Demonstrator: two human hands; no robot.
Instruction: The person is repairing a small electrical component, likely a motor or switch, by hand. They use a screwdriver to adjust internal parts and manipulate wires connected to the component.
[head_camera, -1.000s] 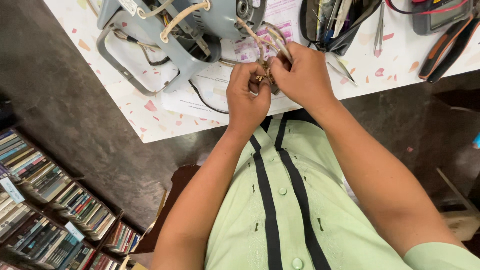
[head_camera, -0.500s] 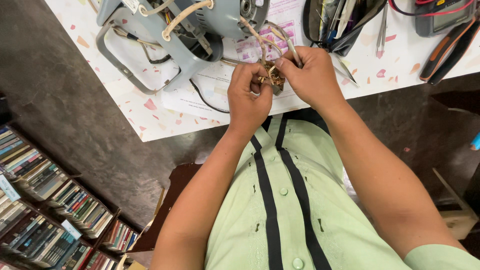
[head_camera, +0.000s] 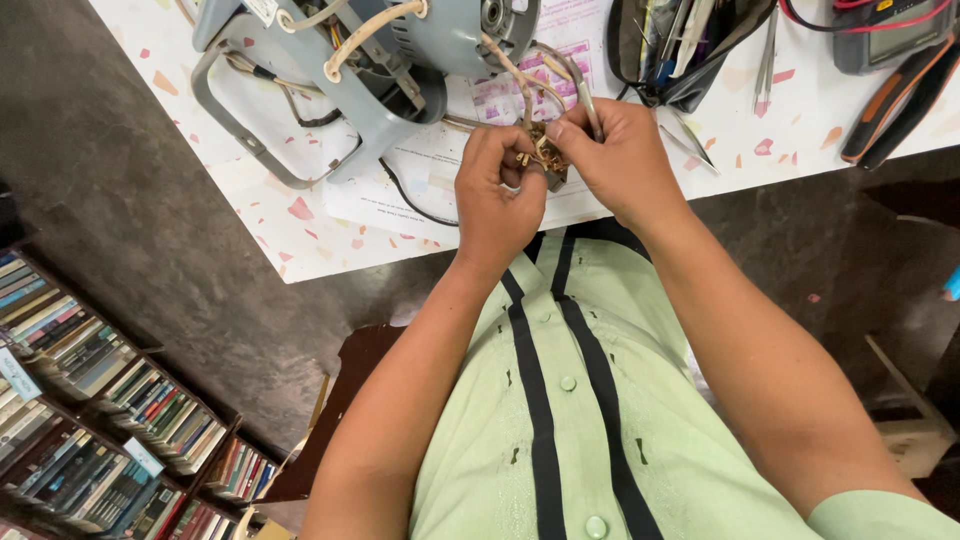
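Left hand: the left hand (head_camera: 497, 190) is curled narrow, fingertips pinching a small brass-coloured wired part (head_camera: 541, 160) from its left side.
Right hand: the right hand (head_camera: 622, 160) is closed on the same part from the right; a slim metal tool (head_camera: 586, 92) sticks up out of its grip.
Where the part is: held between both hands just above the near edge of the tabletop (head_camera: 300, 225), over a printed sheet (head_camera: 440, 170), close in front of the grey motor (head_camera: 400, 50).
Which way it points: the part is mostly hidden by fingers, so I cannot tell its long axis; its cream wires (head_camera: 510, 65) run up and away to the motor.
Risk: judged from the grip, a tug could strain the wires where they join the part, since they look fairly taut.
Second risk: the tool tip could slip off so small a piece and jab the left fingers.
Nearby: an open tool pouch (head_camera: 690, 45) and orange-handled pliers (head_camera: 895, 95) lie to the right.
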